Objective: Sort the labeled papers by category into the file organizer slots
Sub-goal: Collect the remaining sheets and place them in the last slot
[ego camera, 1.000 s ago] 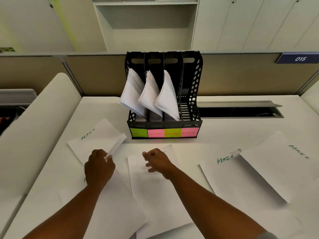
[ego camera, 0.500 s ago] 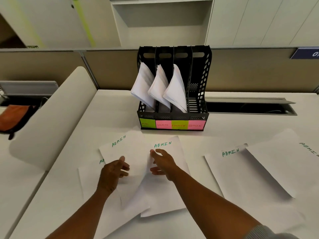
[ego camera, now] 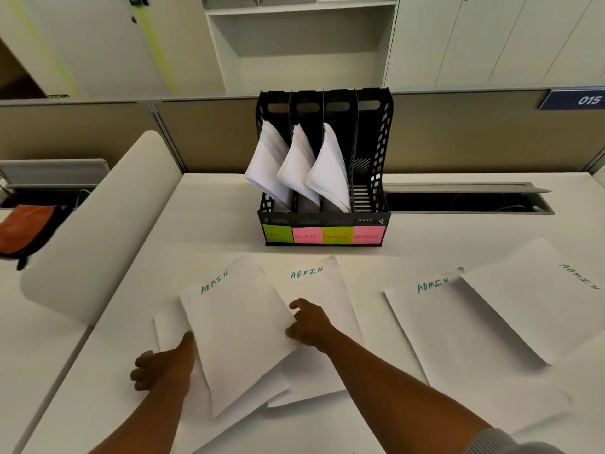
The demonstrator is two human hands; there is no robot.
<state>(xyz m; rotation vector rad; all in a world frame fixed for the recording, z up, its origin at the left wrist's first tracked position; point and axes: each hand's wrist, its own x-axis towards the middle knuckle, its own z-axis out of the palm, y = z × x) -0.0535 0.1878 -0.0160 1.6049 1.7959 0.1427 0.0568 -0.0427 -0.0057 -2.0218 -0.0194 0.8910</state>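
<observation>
Papers lie spread across the white tabletop [ego camera: 209,221], each marked ADMIN in green. Nearest the person, at 6 o'clock, a lifted sheet [ego camera: 235,326] sits tilted over two others: a lower sheet [ego camera: 163,329] showing at its 9 o'clock edge and a middle sheet [ego camera: 322,290] at its 3 o'clock side. The left hand [ego camera: 162,367] reaches under the lifted sheet's left edge, thumb up against the paper and the other fingers curled below; whether it pinches the sheet I cannot tell for sure, though thumb and fingers seem to close on that edge. The right hand [ego camera: 309,322] pinches the sheet's right edge, one finger pointing toward 11 o'clock. Toward 3 o'clock lie two more overlapping sheets, one flat [ego camera: 435,322] and one on top of it [ego camera: 530,299]. At 12 o'clock stands the black file organizer [ego camera: 373,158], its slots tagged HP, SPORTS, FINANCE and ADMIN; three slots hold leaning paper bundles [ego camera: 299,165], while the ADMIN slot shows only its ribbed floor.
</observation>
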